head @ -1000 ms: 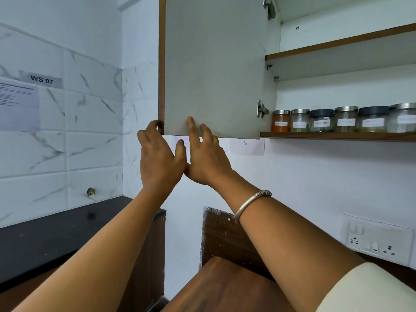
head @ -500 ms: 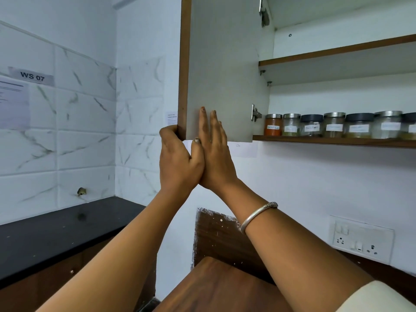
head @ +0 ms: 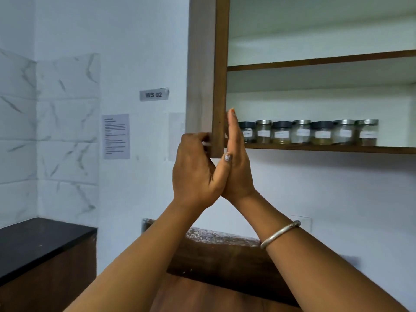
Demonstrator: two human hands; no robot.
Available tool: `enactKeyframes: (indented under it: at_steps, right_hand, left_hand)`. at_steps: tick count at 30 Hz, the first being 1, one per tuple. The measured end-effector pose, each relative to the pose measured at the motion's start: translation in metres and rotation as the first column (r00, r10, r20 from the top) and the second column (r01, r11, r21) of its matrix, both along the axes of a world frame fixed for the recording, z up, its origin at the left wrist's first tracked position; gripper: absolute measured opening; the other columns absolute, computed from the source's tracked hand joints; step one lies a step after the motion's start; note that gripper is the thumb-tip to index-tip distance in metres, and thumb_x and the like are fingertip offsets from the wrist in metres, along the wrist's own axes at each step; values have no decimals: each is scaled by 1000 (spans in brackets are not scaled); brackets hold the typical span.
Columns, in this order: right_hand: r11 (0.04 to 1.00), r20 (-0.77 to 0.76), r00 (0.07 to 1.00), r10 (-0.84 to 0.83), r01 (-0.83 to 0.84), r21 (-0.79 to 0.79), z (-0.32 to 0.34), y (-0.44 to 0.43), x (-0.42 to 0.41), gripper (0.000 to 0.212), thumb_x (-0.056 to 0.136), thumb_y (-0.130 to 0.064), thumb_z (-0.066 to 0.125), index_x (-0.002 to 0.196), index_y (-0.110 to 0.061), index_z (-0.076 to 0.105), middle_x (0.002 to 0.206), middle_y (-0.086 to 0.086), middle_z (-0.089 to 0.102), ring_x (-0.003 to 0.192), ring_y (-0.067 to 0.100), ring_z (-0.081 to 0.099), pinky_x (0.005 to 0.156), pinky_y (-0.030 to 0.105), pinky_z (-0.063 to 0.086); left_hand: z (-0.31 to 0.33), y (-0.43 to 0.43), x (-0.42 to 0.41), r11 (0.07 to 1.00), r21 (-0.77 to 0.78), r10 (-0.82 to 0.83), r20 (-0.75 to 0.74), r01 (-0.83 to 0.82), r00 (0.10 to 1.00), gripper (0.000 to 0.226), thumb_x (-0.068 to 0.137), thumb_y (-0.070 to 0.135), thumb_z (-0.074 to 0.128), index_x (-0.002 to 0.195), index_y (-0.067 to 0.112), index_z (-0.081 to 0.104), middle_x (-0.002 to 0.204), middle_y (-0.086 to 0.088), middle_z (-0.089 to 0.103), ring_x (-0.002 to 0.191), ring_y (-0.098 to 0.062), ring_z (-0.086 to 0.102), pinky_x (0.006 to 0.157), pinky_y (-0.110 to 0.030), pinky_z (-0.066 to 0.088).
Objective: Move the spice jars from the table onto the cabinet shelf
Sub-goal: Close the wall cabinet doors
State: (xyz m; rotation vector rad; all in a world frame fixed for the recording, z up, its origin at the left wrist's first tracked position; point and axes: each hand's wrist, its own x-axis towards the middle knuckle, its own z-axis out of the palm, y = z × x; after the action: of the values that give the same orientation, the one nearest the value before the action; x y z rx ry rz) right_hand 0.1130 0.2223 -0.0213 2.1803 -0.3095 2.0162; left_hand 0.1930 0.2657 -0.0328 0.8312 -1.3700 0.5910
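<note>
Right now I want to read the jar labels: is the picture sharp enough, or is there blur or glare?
Head view: blur smears the labels on the spice jars beyond reading; the wall sign is just legible; light soft, even, no glare.

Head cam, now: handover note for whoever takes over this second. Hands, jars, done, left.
Hands: the left hand grips the lower corner of the open cabinet door, fingers curled round its edge. The right hand is flat, fingers straight, against the door's inner side. Neither holds a jar.
Things: seven spice jars in view, upright in a row on the lower shelf.
Done: those jars are shelved.
Left: probably shutting the door. Only part of the table shows, so check it for any remaining jars.
</note>
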Motion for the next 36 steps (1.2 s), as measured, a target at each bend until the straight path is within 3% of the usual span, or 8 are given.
enactKeyframes:
  at_steps: [3, 7, 10, 13, 17, 20, 23, 36]
  right_hand:
    - [997, 52, 996, -75, 76, -15, -2, -13, -38, 70, 91, -16, 51, 146, -31, 9, 146, -6, 21, 133, -9, 23, 98, -2, 29]
    - [981, 44, 990, -135, 127, 146, -1, -31, -91, 57, 94, -31, 39, 143, -40, 10, 143, 2, 46, 116, 13, 57, 95, 27, 50]
    - [935, 7, 961, -278, 269, 231, 0, -51, -125, 59, 95, -36, 35, 139, -43, -3, 123, 11, 61, 93, 11, 60, 83, 22, 51]
    - [872, -75, 914, -399, 403, 277, 0, -74, -154, 72, 96, -36, 39, 144, -37, -15, 131, 9, 56, 104, 18, 61, 87, 29, 52]
    - [726, -183, 779, -599, 625, 285, 2, -104, -181, 79, 97, -35, 42, 148, -26, -17, 145, 10, 42, 120, 25, 52, 93, 36, 49]
    - [619, -190, 657, -729, 752, 224, 2, -131, -194, 78, 96, -29, 47, 151, -15, -6, 156, 11, 21, 142, 27, 24, 111, 41, 32]
    - [540, -217, 592, -776, 802, 256, 1, -159, -204, 74, 95, -27, 44, 151, -10, -2, 158, 14, 11, 146, 32, 9, 117, 45, 18]
    - [414, -341, 440, -831, 898, 149, 5, -243, -239, 70, 94, -36, 42, 150, -7, 13, 158, 13, 11, 146, 36, 2, 116, 55, 10]
  left_hand:
    - [2, -22, -35, 999, 32, -38, 53, 36, 998, 62, 83, 52, 40, 124, 6, 48, 113, -7, 52, 101, -12, 48, 77, -10, 35]
    - [10, -52, -81, 994, 86, -77, 114, 67, 990, 65, 87, 53, 32, 139, 16, 36, 137, -12, 40, 123, -23, 43, 98, -41, 43]
    - [15, -80, -114, 982, 174, -107, 152, 80, 983, 63, 89, 52, 26, 146, 26, 26, 153, -12, 21, 139, -29, 29, 107, -51, 33]
    - [17, -111, -139, 969, 241, -96, 206, 45, 974, 62, 88, 49, 25, 148, 35, 17, 158, -9, 10, 144, -31, 15, 112, -53, 25]
    - [18, -146, -163, 954, 298, -56, 242, -19, 969, 62, 88, 40, 29, 148, 38, 11, 159, -8, 1, 146, -32, 3, 114, -53, 15]
    - [17, -171, -176, 944, 321, -16, 285, -80, 958, 63, 89, 41, 26, 148, 39, 4, 159, -7, -7, 146, -32, -4, 114, -53, 8]
    - [15, -200, -187, 930, 344, 13, 319, -129, 948, 63, 89, 43, 22, 148, 39, 0, 158, -5, -13, 145, -31, -9, 114, -53, 3]
    - [13, -285, -218, 897, 366, 117, 339, -246, 934, 65, 88, 43, 18, 148, 37, -6, 156, -7, -20, 144, -31, -18, 113, -54, -7]
